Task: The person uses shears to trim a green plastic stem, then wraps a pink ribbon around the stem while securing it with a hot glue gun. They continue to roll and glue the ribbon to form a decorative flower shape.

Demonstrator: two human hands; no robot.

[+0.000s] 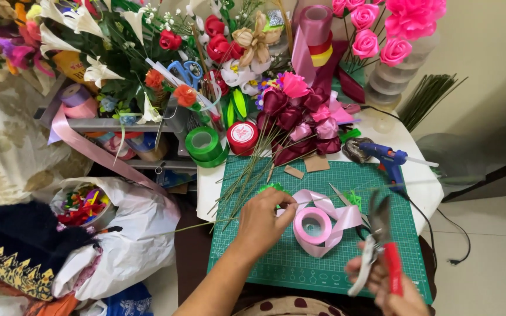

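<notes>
My left hand [265,222] hovers over the green cutting mat [300,263], fingers pinched on a thin green wire stem [206,223] that runs out to the left. It is right beside a roll of pink ribbon [314,227] with loose loops lying on the mat. My right hand [390,287], at the mat's lower right corner, grips a pair of red-handled cutters [382,246] with the blades pointing up. Beyond them lies a bunch of dark red and pink ribbon roses [303,120] on wire stems.
A blue glue gun [385,157] lies at the mat's far right with its cord trailing off the table. Green [203,143] and red [242,136] ribbon rolls, blue scissors [187,71] and artificial flowers crowd the back. White bags [130,234] sit at left.
</notes>
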